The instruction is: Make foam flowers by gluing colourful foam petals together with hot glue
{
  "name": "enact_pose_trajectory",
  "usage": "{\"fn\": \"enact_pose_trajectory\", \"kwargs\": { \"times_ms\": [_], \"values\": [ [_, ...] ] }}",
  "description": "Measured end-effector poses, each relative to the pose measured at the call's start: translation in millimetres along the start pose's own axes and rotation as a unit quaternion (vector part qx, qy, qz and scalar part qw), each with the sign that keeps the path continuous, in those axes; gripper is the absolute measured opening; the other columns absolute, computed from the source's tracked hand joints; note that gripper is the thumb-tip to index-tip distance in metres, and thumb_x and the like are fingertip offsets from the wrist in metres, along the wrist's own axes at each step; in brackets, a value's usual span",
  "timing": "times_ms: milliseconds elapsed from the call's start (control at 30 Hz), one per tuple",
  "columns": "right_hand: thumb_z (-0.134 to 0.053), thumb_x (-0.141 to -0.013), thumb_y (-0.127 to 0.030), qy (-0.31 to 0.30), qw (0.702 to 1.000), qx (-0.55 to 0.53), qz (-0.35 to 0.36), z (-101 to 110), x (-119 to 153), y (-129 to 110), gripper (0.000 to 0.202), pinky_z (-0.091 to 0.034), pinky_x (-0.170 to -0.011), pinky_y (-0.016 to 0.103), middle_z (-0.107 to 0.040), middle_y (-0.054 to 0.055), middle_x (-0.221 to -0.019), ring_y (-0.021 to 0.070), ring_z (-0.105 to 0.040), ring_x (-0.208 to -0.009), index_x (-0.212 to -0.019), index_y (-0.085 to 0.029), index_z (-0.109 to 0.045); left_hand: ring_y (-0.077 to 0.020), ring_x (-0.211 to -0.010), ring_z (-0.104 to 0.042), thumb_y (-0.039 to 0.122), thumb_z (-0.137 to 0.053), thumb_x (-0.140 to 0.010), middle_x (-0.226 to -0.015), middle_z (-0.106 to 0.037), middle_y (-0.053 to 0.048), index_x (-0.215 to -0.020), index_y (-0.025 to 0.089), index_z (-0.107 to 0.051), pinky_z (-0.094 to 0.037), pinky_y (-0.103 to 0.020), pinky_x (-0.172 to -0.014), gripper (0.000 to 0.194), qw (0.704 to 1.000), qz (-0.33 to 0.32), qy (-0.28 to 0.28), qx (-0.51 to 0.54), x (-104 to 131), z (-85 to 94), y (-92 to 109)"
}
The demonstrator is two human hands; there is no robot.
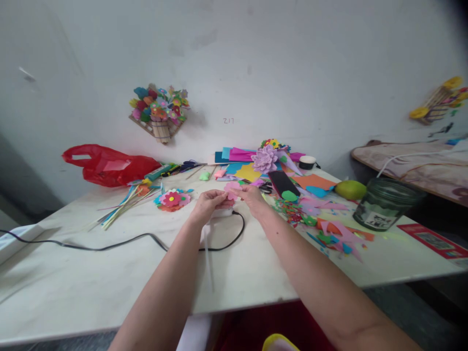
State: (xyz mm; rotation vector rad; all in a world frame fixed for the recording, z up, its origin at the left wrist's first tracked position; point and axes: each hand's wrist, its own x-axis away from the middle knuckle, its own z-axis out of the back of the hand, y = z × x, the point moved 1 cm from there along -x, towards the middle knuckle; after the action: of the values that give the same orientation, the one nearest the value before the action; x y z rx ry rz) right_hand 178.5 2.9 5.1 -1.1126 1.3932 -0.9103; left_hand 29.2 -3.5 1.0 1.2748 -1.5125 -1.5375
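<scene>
Pinching the pink foam flower (231,187) by its sides, I held it midway between left hand (209,203) and right hand (253,197), seemingly just beyond the glue gun (222,213).

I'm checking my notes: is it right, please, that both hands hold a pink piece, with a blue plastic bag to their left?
Not quite: the head view shows the plastic bag is red, not blue. The left hand and right hand hold the pink piece, with the bag to their left.
</scene>
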Motion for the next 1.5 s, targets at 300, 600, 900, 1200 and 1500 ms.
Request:
{"fn": "enact_pose_trajectory", "kwargs": {
  "times_ms": [300, 600, 900, 1200, 1500],
  "values": [
    [-0.069, -0.053, -0.044, 0.010, 1.000, 0.026, 0.002, -0.3, -0.4, 0.9, 0.034, -0.026, -0.050, 0.023, -0.042, -0.006, -0.050, 0.0066, -0.034, -0.049, -0.052, -0.016, -0.049, -0.0189, -0.069, -0.066, 0.037, -0.068, -0.065, -0.075, -0.069, -0.011, -0.078, 0.009, -0.061, -0.052, -0.031, -0.069, 0.031, 1.000, -0.008, 0.014, -0.026, 0.2, -0.2, -0.3],
    [-0.059, -0.061, -0.054, 0.025, 0.999, -0.009, -0.026, 3.1, -1.7, -0.4, 0.037, -0.030, -0.054, 0.025, -0.051, -0.002, -0.057, 0.0102, -0.044, -0.056, -0.060, -0.017, -0.056, -0.0192, -0.068, -0.066, 0.037, -0.068, -0.065, -0.069, -0.069, -0.009, -0.078, 0.010, -0.060, -0.052, -0.029, -0.067, 0.031, 0.999, -0.014, 0.032, -0.018, -1.1, 0.2, -0.3],
    [-0.062, -0.061, -0.043, 0.056, 0.997, 0.026, 0.036, 4.9, -2.7, -1.2, 0.030, -0.030, -0.056, 0.025, -0.049, -0.003, -0.052, 0.0100, -0.042, -0.056, -0.051, -0.017, -0.053, -0.0184, -0.067, -0.066, 0.037, -0.066, -0.067, -0.068, -0.068, -0.009, -0.078, 0.010, -0.060, -0.052, -0.027, -0.064, 0.029, 0.999, -0.012, 0.034, -0.021, -0.7, 0.9, 0.3],
    [-0.062, -0.061, -0.048, 0.010, 0.998, 0.042, 0.041, 4.3, -0.2, -4.7, 0.034, -0.029, -0.053, 0.025, -0.045, -0.004, -0.049, 0.0094, -0.038, -0.053, -0.050, -0.017, -0.052, -0.0186, -0.062, -0.065, 0.040, -0.066, -0.065, -0.066, -0.068, -0.008, -0.077, 0.012, -0.060, -0.051, -0.027, -0.061, 0.031, 0.998, -0.014, 0.043, -0.034, 1.1, 1.1, 3.5],
    [-0.065, -0.058, -0.051, 0.003, 1.000, 0.004, -0.012, 0.5, 2.2, -2.2, 0.033, -0.030, -0.054, 0.025, -0.051, -0.002, -0.056, 0.0103, -0.041, -0.056, -0.059, -0.018, -0.060, -0.0179, -0.063, -0.065, 0.042, -0.068, -0.063, -0.069, -0.068, -0.008, -0.081, 0.012, -0.062, -0.050, -0.028, -0.063, 0.035, 0.998, -0.020, 0.046, -0.049, 0.4, -0.5, 2.3]
  ]
}}
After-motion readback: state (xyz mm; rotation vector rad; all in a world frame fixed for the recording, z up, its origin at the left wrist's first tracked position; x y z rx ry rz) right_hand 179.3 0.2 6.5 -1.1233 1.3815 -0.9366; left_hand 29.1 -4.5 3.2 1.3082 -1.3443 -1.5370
